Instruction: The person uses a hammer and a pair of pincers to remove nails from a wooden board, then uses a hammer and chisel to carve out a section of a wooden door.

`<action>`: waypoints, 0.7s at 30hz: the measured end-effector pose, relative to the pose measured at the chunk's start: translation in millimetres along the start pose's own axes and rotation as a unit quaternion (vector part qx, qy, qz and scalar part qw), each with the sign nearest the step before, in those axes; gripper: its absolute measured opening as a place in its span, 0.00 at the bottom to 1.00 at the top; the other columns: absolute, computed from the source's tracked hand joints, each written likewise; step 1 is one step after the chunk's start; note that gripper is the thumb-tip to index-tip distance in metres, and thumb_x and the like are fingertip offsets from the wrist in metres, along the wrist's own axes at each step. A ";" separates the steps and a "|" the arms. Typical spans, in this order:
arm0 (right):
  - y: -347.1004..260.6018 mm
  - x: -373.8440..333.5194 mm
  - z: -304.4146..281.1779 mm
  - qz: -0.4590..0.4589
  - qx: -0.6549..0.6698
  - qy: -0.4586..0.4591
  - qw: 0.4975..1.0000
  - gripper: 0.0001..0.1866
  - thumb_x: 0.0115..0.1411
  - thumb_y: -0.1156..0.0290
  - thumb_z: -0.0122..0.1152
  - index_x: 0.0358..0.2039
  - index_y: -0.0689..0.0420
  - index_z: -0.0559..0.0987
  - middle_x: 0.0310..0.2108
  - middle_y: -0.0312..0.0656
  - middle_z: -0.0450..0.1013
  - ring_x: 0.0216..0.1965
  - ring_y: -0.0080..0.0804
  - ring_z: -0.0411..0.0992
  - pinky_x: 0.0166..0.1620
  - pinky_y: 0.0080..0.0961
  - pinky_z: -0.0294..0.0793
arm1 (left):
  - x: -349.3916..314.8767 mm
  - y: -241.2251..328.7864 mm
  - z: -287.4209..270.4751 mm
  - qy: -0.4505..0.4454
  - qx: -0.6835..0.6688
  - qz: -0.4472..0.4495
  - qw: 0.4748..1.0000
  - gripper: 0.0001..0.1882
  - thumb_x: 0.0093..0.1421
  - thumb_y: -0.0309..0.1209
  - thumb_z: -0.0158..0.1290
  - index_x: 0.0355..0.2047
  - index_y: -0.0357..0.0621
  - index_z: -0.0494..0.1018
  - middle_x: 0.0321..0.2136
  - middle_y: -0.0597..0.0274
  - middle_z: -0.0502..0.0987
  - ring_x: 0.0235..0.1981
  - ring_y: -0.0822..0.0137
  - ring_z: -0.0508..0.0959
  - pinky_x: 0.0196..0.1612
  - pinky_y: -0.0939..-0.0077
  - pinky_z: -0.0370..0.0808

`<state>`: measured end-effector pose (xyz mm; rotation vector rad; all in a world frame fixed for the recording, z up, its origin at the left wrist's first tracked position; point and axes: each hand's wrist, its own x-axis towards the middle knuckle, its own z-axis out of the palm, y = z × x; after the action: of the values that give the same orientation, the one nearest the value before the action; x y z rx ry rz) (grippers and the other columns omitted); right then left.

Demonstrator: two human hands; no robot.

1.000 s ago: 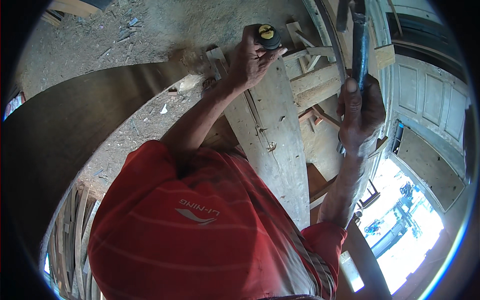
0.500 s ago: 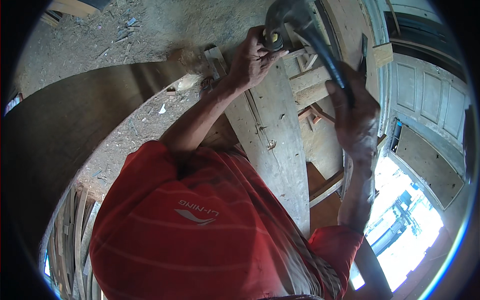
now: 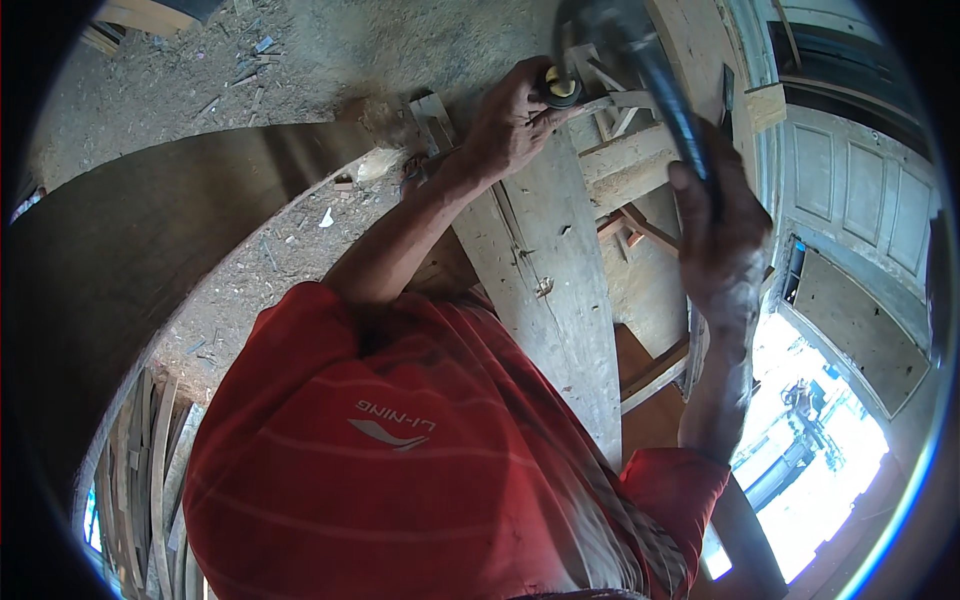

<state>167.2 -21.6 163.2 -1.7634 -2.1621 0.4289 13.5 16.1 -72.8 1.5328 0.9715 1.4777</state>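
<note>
My left hand [image 3: 515,125] is closed round the handle of what looks like a chisel [image 3: 561,88], whose round black end with a yellow centre faces up. Its blade is hidden below the hand. My right hand [image 3: 722,225] grips a claw hammer [image 3: 672,100] by its dark handle. Blurred by motion, the hammer head hovers above and just right of the chisel's end. Under my left hand, a long grey wooden plank [image 3: 565,290] runs from the far end back towards my body.
A large curved brown wooden panel [image 3: 150,230] stands at the left. Wood strips [image 3: 150,480] lean at the lower left. Timber pieces [image 3: 630,165] lie right of the plank. A panelled door [image 3: 860,190] is at the right. Scraps litter the floor [image 3: 350,60].
The hammer and my right hand have shifted slightly right and towards me. My left hand has moved a little right with the chisel, whose end shows more.
</note>
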 end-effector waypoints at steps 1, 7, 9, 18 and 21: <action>9.0 -1.6 0.0 -0.071 0.009 0.042 0.997 0.21 0.70 0.61 0.59 0.59 0.56 0.75 0.28 0.39 0.79 0.26 0.26 0.80 0.25 0.29 0.79 | -0.7 0.7 -0.2 0.015 -0.022 -0.016 1.000 0.26 0.61 0.21 0.62 0.56 0.40 0.62 0.43 0.57 0.77 0.44 0.68 0.82 0.48 0.70 0.83; 26.4 -14.3 9.4 -0.042 -0.108 -0.074 0.990 0.21 0.69 0.63 0.59 0.59 0.58 0.71 0.31 0.49 0.80 0.28 0.42 0.82 0.26 0.33 0.81 | 2.4 0.7 1.2 -0.004 -0.037 -0.062 0.997 0.23 0.61 0.24 0.63 0.54 0.37 0.66 0.42 0.54 0.80 0.44 0.65 0.83 0.46 0.70 0.83; 22.6 -7.6 8.5 -0.047 -0.173 -0.120 0.976 0.22 0.69 0.63 0.60 0.59 0.58 0.71 0.31 0.51 0.80 0.28 0.46 0.82 0.26 0.34 0.81 | 5.0 0.1 2.1 0.016 -0.039 -0.013 0.999 0.23 0.61 0.24 0.63 0.54 0.37 0.66 0.42 0.54 0.79 0.45 0.65 0.83 0.47 0.70 0.83; 16.9 -4.9 -1.2 -0.021 0.128 0.054 0.990 0.25 0.72 0.57 0.54 0.63 0.55 0.69 0.26 0.42 0.80 0.21 0.25 0.78 0.21 0.28 0.79 | 7.1 -0.3 -0.2 -0.008 -0.065 -0.076 0.995 0.24 0.64 0.22 0.60 0.55 0.39 0.59 0.43 0.58 0.75 0.46 0.69 0.81 0.51 0.72 0.82; 20.5 0.5 13.1 -0.064 -0.113 -0.077 0.989 0.22 0.70 0.58 0.57 0.60 0.54 0.74 0.28 0.48 0.81 0.23 0.32 0.80 0.22 0.32 0.80 | 6.4 -0.8 0.2 0.000 -0.091 -0.109 0.990 0.23 0.63 0.24 0.62 0.54 0.38 0.63 0.44 0.54 0.78 0.47 0.65 0.81 0.49 0.69 0.82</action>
<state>179.7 -17.6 142.7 -1.7414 -2.5034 0.3082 13.9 22.3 -71.0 1.2551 0.9441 1.3702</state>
